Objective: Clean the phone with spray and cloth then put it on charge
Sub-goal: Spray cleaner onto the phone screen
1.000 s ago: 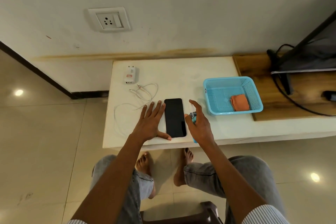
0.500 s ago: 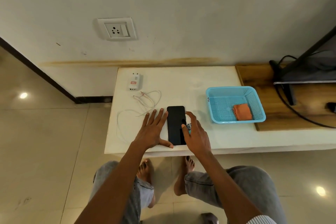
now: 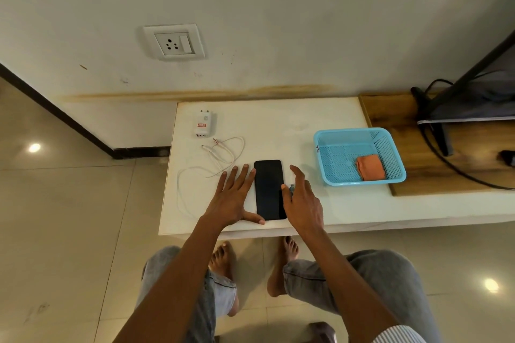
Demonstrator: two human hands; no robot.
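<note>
While left hand [image 3: 232, 198] lies flat beside phone [image 3: 269, 189], right hand [image 3: 302, 203] grips spray bottle [image 3: 292, 189].

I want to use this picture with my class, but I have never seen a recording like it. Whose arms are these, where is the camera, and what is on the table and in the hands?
The camera sits on a person's head and looks down, so the arms are their own. On the white table lies a black phone. The left hand lies flat beside it, thumb at its lower edge. The right hand holds a small spray bottle, mostly hidden, over the phone's right edge. A white charger and cable lie to the left; an orange cloth lies in a blue basket. A wall socket is above.
</note>
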